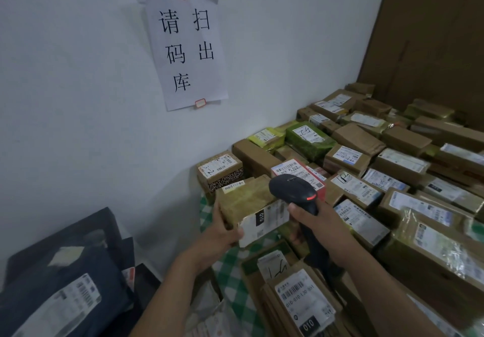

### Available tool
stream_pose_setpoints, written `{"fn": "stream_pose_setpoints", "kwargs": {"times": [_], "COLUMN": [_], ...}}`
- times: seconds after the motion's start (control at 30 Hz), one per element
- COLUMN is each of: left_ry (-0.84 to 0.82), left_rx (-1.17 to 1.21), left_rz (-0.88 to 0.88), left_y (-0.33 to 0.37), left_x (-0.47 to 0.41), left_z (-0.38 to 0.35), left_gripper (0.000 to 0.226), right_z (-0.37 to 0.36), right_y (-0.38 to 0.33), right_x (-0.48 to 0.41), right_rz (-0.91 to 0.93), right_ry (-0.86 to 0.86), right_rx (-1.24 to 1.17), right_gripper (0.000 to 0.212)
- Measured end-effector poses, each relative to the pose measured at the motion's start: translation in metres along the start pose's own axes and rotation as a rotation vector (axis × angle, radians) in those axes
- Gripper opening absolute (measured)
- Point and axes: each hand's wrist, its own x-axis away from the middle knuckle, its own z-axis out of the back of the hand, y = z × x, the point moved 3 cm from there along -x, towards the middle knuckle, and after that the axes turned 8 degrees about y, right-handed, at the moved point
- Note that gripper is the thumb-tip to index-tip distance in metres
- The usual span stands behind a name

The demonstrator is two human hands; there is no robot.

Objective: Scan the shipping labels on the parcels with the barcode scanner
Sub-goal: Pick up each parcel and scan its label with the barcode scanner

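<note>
White wall with a taped paper sign (187,48) backs a counter (229,263) in green checked cloth, crowded with parcels (392,179). Left hand (222,232) holds one tape-wrapped parcel (248,203) above the counter's near-left corner, fingers curled round its end, its white label (264,219) turned toward the person. Right hand (311,221) has its fingers clamped on the scanner (293,190), whose head is just above that label with a red light showing. One scan looks under way and dozens may remain, though nothing marks which parcels are done.
</note>
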Motion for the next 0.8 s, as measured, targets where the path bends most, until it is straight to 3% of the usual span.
{"fn": "stream_pose_setpoints", "kwargs": {"times": [0.07,0.1,0.17,0.23,0.33,0.53,0.6,0.8], "left_ry": [0.006,0.062,0.190,0.269,0.378,0.621,0.660,0.681], "left_rx": [-0.154,-0.218,-0.260,-0.137,0.003,-0.091,-0.177,-0.233], "left_rz": [-0.040,-0.041,-0.041,-0.027,-0.041,-0.101,-0.151,-0.207], "left_y": [0.001,0.002,0.001,-0.002,-0.004,0.005,0.011,0.018], "left_x": [0.003,0.003,-0.001,-0.004,-0.007,-0.014,-0.016,-0.018], "left_z": [-0.002,-0.002,-0.001,0.003,0.018,0.061,0.069,0.074], "left_gripper": [0.137,0.135,0.116,0.101,0.098,0.071,0.057,0.058], "right_z": [0.002,0.003,0.003,0.004,0.009,0.016,0.013,0.012], "right_y": [-0.002,-0.001,0.000,0.003,0.011,0.019,0.021,0.024], "right_x": [0.000,0.000,0.000,0.001,0.002,0.008,0.011,0.018], "right_rz": [0.003,0.002,0.010,0.032,0.079,0.124,0.106,0.120], "right_ry": [0.012,0.004,-0.018,-0.019,-0.026,-0.145,-0.207,-0.281], "right_rx": [0.014,0.022,0.053,0.122,0.252,0.427,0.445,0.472], "right_gripper": [0.015,0.017,0.018,0.017,0.017,0.022,0.021,0.016]}}
